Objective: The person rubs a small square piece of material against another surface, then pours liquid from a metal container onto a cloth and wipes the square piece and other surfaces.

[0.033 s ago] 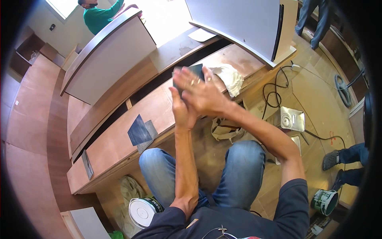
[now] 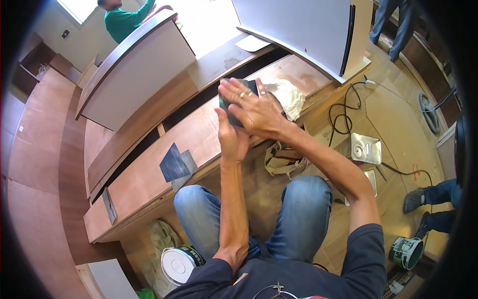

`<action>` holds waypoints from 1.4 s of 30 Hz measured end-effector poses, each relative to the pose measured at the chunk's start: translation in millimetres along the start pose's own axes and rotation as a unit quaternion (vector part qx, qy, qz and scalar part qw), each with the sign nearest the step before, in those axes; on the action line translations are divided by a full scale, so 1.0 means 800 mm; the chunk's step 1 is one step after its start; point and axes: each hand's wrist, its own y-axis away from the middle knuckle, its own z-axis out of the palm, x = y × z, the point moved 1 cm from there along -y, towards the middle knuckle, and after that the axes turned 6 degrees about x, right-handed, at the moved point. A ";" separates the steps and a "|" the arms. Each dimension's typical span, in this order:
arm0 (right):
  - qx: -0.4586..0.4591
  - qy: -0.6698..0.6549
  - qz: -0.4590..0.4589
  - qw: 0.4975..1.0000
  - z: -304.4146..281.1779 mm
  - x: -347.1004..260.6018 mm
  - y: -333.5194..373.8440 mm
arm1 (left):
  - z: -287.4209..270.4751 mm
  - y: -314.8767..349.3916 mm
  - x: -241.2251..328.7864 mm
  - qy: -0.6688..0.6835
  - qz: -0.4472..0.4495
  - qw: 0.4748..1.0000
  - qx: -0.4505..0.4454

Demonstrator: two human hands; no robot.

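Note:
Above the long bench, a dark grey sheet that looks like sandpaper (image 2: 252,88) lies between my two hands. My left hand (image 2: 232,139) holds it from below, thumb up at its left side; its other fingers are mostly hidden. My right hand (image 2: 255,110) rests flat across the sheet with its fingers stretched out, pale smears on them. A crumpled white cloth (image 2: 288,98) lies on the bench just right of my hands. To the left, a dark blue-grey sheet (image 2: 174,163) overlaps a lighter grey one (image 2: 188,162). Another grey sheet (image 2: 109,206) lies near the bench's left end.
The wooden bench (image 2: 137,187) runs in front of my knees. A white-lidded bucket (image 2: 178,265) stands by my left leg, a fabric bag (image 2: 279,162) beneath the bench. Black cable (image 2: 343,110), a metal lamp-like box (image 2: 366,148) and an open bucket (image 2: 406,252) are at right. Other people are nearby.
Both hands have shifted slightly to the right with the sheet between them. Their motion blur has lessened, and more of the sheet shows beside my right fingers.

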 end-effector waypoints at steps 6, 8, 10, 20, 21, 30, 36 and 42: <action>-0.015 -0.033 -0.009 0.999 0.008 -0.016 0.020 | -0.008 0.002 0.006 -0.011 0.006 1.000 0.024; 0.010 -0.004 0.022 1.000 0.010 0.003 0.008 | 0.006 -0.002 -0.002 -0.039 0.039 0.998 0.018; 0.000 0.011 -0.016 1.000 0.007 -0.017 0.017 | -0.002 0.006 0.009 -0.026 0.012 1.000 0.010; 0.010 -0.059 -0.038 0.998 0.003 -0.025 0.022 | -0.011 0.005 0.014 0.014 -0.009 1.000 0.023; 0.018 0.060 -0.062 0.996 0.004 -0.015 0.008 | -0.006 0.000 0.009 0.005 0.017 1.000 0.020; 0.016 0.027 -0.015 0.999 0.003 -0.007 0.011 | -0.005 -0.001 -0.003 -0.011 0.062 0.998 0.032; 0.023 0.060 -0.031 0.997 0.005 -0.002 0.011 | 0.000 0.002 0.004 -0.034 0.063 0.997 0.035; -0.021 0.037 -0.053 0.998 0.005 -0.022 0.028 | -0.019 0.007 0.005 0.014 0.016 1.000 0.002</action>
